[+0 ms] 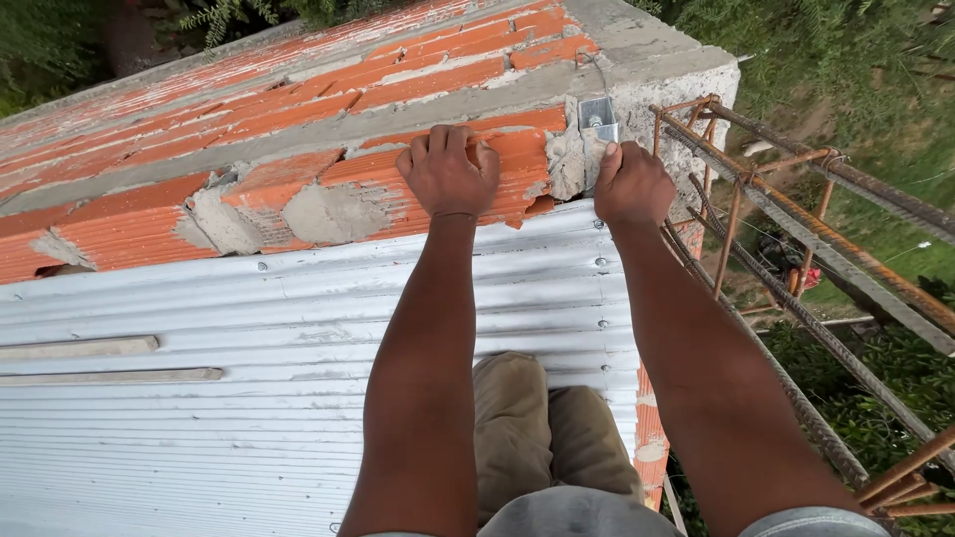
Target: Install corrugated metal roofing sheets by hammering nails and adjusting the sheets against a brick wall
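The left hand [449,169] lies palm down on a ridged orange brick [497,174], its fingers curled and pressed together over the brick's far edge, gripping it. The right hand [631,184] sits just to its right, closed in a loose fist around the lower part of a small metal bracket [597,117]; the thumb and fingers pinch it, though what lies inside the fist is hidden. The bracket stands upright against the wall's concrete corner [662,85], touching the grey mortar [565,164] between the brick and the corner.

Left of the left hand the same course runs on with broken bricks and rough mortar patches [333,212]. Beyond the fingers, further courses of the brick wall [259,99] stretch away, split by a long concrete band.

Below both wrists a corrugated metal sheet [249,328] butts against the bricks. Four screw heads [602,263] show in a line down its right edge, under the right forearm. Two thin wooden strips [80,347] lie on the sheet, well to the left of the left arm, one just below the other. Between the forearms the person's two knees in tan trousers [527,428] rest on the sheet.

Right of the right hand, just past the corner, a rusty rebar cage [786,229] slants away, its long bars tied by square stirrups; it crowds the space beside the right arm. Grass and bushes [865,60] lie beyond it, far below.
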